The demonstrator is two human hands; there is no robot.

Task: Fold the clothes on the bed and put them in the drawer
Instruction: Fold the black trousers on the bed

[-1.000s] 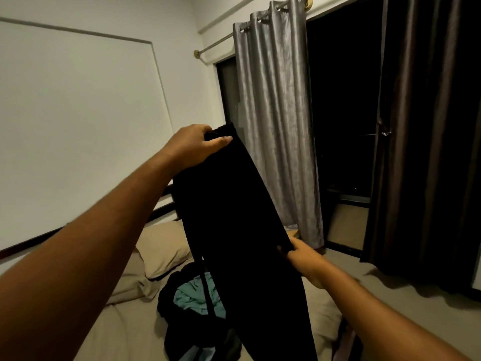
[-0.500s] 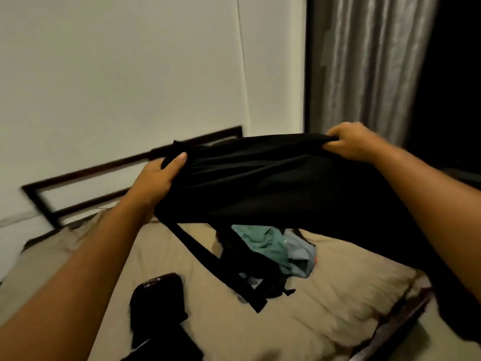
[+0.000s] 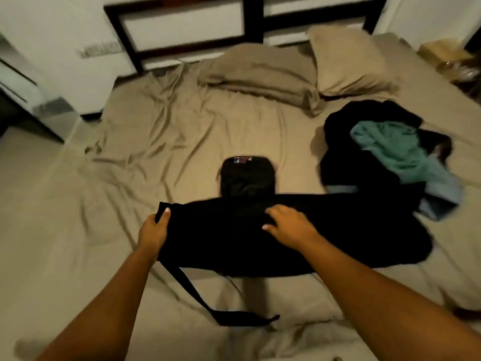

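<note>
The left hand [image 3: 153, 227] pinches the left end of the black garment [image 3: 338, 230], thumb on top of the cloth and the other fingers hidden under the edge. The right hand [image 3: 289, 225] lies knuckles-up on the middle of the same garment with its fingers bent onto the upper edge. Whether it pinches a fold or only presses the cloth flat cannot be told. The garment lies on the bed [image 3: 156, 139] directly in front of both hands, with its long axis running left to right across the view. The left end is at the left hand, and the free right end lies well beyond the right hand, which is the nearer hand to it. A fold along this axis probably requires the right hand to travel out to that end and bring it toward the left hand. A strap [image 3: 197, 295] trails from the left end toward the viewer and should be tucked in before folding. A folded black item [image 3: 247, 178] lies just behind the garment, touching or overlapped by its far edge. A pile of clothes [image 3: 338, 142] topped by a teal garment [image 3: 390, 147] lies to the right, beside the free end. Two pillows [image 3: 260, 71] lie against the headboard [image 3: 247, 19]. The drawer is not in view.
</note>
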